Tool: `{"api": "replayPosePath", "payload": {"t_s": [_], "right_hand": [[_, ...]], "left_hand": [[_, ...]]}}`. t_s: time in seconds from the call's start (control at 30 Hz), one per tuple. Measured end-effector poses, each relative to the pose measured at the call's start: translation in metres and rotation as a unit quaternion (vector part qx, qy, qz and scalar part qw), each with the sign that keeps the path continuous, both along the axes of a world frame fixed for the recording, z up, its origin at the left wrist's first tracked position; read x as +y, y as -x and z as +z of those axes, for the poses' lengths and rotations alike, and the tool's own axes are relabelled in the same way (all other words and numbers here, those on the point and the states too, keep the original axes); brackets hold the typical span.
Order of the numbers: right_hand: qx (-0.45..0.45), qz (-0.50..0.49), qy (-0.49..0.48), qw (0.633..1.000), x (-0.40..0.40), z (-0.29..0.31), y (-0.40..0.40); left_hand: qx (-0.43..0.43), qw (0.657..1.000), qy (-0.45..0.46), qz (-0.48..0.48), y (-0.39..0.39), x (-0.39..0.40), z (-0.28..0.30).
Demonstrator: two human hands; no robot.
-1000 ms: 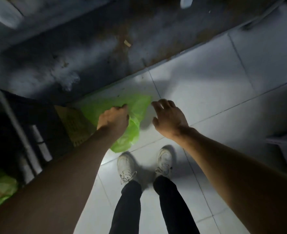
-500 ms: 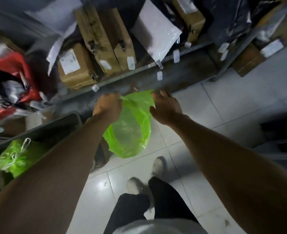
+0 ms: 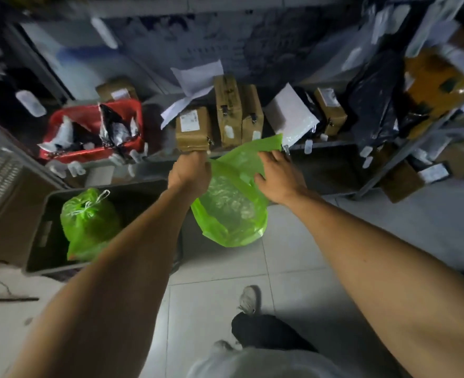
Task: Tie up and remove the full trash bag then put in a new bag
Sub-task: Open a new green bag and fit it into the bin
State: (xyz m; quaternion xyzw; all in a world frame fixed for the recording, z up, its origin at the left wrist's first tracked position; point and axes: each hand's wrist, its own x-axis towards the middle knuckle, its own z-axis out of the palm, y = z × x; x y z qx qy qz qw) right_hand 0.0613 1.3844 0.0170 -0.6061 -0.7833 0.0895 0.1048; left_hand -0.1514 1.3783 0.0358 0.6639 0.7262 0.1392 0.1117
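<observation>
A new, empty green bag [image 3: 230, 208] hangs in the air in front of me, above the tiled floor. My left hand [image 3: 191, 170] grips its top left edge in a fist. My right hand [image 3: 275, 177] lies on the bag's upper right part with fingers spread; whether it grips the plastic I cannot tell. To the left, a tied-up full green trash bag [image 3: 89, 222] with a white drawstring knot sits inside a dark rectangular bin [image 3: 38, 238].
Shelves behind hold brown cardboard parcels [image 3: 228, 113], a white padded mailer [image 3: 293, 118] and a red basket [image 3: 94, 129] of packets. A black bag [image 3: 372, 99] hangs on the right rack. A cardboard box [image 3: 4, 219] stands left of the bin. My feet [image 3: 248, 298] are on grey tiles.
The view has tilted up from the floor to the shelves. The green bag has been lifted off the floor and has spread wider between my two hands.
</observation>
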Motion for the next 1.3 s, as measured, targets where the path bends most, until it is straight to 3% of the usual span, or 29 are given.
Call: {"api": "replayPosePath", "payload": {"t_s": [0.13, 0.43, 0.87, 1.17, 1.3], "right_hand": [[-0.005, 0.047, -0.004, 0.999, -0.025, 0.019, 0.026], [0.035, 0.218, 0.004, 0.975, -0.072, 0.028, 0.085], [0.028, 0.462, 0.051, 0.885, -0.187, 0.015, 0.156], [0.014, 0.582, 0.021, 0.813, -0.312, 0.026, 0.215], [0.006, 0.623, 0.011, 0.782, -0.386, 0.029, 0.244]], "left_hand": [[-0.061, 0.993, -0.017, 0.097, 0.027, -0.053, 0.002], [-0.049, 0.948, -0.076, 0.306, 0.073, -0.172, 0.025], [-0.052, 0.825, -0.044, 0.561, 0.073, -0.381, 0.036], [-0.027, 0.744, -0.061, 0.665, 0.081, -0.538, 0.047], [0.009, 0.728, -0.055, 0.684, 0.086, -0.614, 0.048]]}}
